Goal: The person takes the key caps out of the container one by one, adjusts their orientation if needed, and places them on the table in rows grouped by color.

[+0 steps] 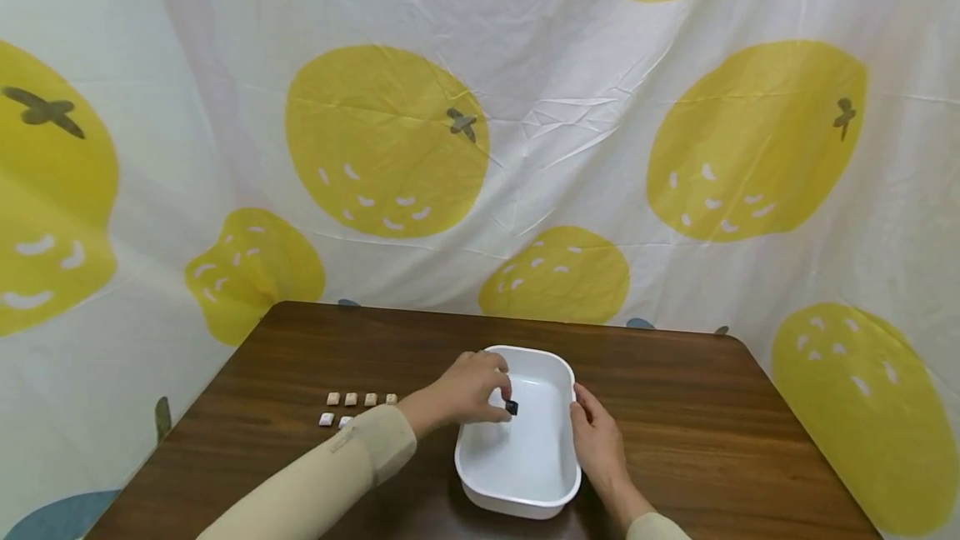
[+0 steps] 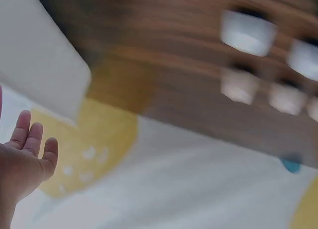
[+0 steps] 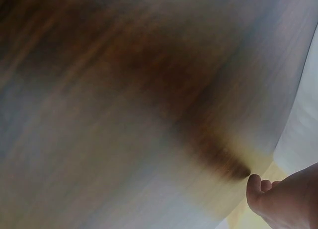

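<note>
Above the inside of a white rectangular tray (image 1: 517, 500), my left hand (image 1: 468, 390) pinches a small black keycap (image 1: 512, 407) between thumb and fingers. The left wrist view shows part of that left hand (image 2: 30, 157) beside the tray's pale wall (image 2: 39, 55), but the keycap is out of sight there. On the tray's right side, my right hand (image 1: 600, 440) holds the rim. Only part of the right hand (image 3: 278, 196) appears at the lower right of the right wrist view.
Left of the tray, beige keycaps (image 1: 351, 399) stand in a row on the dark wooden table (image 1: 697, 415). White keycaps (image 1: 326, 419) form a nearer row, partly hidden by my left sleeve (image 1: 337, 465). A curtain (image 1: 540, 148) with yellow fruit prints hangs behind the table.
</note>
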`<act>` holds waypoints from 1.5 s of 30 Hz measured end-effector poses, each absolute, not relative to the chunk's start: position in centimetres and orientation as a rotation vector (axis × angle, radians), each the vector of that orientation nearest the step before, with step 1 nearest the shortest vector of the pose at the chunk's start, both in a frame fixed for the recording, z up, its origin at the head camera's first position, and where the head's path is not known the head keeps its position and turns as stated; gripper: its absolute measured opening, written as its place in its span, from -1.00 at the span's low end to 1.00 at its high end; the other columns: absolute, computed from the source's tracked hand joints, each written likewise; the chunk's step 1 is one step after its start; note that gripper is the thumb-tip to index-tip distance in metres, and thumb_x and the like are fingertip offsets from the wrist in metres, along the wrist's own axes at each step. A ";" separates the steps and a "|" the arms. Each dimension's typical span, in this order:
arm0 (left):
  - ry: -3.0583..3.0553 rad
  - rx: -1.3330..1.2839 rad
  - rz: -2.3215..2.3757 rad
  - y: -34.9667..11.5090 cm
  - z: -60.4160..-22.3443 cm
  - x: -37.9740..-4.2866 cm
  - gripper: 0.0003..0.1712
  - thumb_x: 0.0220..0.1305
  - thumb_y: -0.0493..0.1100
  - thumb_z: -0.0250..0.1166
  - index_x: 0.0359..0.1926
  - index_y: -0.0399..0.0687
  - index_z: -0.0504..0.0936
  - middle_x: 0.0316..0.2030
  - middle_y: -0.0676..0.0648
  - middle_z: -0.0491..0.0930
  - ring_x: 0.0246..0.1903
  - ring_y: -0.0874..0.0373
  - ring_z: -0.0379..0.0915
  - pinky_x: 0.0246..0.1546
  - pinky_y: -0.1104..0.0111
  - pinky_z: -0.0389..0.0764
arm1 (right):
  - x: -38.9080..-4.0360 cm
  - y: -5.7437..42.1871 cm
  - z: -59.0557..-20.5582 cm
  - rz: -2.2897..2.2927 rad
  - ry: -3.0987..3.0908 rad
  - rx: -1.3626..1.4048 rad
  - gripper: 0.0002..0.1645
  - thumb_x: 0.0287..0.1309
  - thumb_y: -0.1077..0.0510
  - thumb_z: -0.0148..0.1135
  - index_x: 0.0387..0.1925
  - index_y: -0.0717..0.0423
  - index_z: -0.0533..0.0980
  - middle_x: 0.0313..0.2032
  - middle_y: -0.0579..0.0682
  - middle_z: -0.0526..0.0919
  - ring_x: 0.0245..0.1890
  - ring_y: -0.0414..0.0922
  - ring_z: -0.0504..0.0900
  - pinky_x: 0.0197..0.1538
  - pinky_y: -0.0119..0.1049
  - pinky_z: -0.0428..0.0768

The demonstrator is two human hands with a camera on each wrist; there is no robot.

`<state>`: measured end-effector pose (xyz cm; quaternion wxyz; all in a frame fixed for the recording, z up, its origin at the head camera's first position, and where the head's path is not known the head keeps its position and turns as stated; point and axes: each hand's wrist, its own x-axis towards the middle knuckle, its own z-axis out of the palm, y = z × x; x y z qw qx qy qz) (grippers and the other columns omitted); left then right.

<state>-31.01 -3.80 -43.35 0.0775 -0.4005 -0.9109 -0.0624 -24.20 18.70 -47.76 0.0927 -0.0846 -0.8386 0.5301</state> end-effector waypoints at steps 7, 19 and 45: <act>-2.689 -1.092 -0.153 -14.8 -40.9 -30.0 -0.75 0.06 0.07 0.52 -0.35 0.10 0.68 0.05 -0.15 0.53 0.16 -0.15 0.38 0.16 -0.14 0.34 | -24.3 18.9 -47.9 1.576 -2.497 -0.265 -0.45 0.49 0.06 -0.08 0.39 0.19 0.34 0.30 0.29 0.42 0.27 0.23 0.42 0.23 0.15 0.43; -2.884 -0.810 -0.065 -28.1 -44.0 -26.4 -0.73 -0.05 0.04 0.57 -0.48 0.22 0.59 -0.05 -0.16 0.53 0.06 -0.26 0.41 0.09 -0.29 0.30 | -24.6 19.3 -47.8 1.550 -2.498 -0.249 -0.45 0.49 0.06 -0.08 0.39 0.19 0.34 0.26 0.29 0.46 0.24 0.20 0.45 0.23 0.12 0.42; -2.940 -0.689 -0.176 -25.3 -44.6 -25.8 -0.65 0.15 0.08 0.45 -0.12 0.02 0.67 0.10 -0.26 0.50 0.19 -0.30 0.33 0.18 -0.31 0.22 | -24.8 20.9 -47.0 1.578 -2.507 -0.265 -0.38 0.53 -0.06 -0.16 0.41 0.24 0.28 0.36 0.31 0.33 0.37 0.26 0.27 0.35 0.17 0.24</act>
